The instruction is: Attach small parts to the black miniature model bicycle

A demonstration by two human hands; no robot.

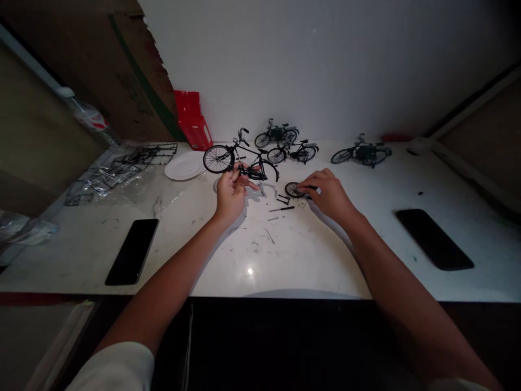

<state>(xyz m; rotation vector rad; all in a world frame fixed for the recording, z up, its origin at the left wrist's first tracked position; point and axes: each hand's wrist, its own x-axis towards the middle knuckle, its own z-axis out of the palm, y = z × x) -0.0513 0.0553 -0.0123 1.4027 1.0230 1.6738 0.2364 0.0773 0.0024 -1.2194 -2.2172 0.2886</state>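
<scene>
My left hand [230, 191] grips the frame of a partly built black model bicycle [240, 158], which has a front wheel and handlebars and no rear wheel. My right hand [328, 191] pinches a small loose wheel [293, 189] lying on the white table [285, 255] to the right of the model. Small black parts and thin rods [281, 208] lie scattered between my hands.
Three finished model bicycles [277, 133] [293, 151] [361, 152] stand at the back by the wall. A white plate [184, 165], plastic part frames in bags [122, 168] and a red packet [192, 120] lie at the left. Two dark phones [132, 251] [433, 238] rest near the front.
</scene>
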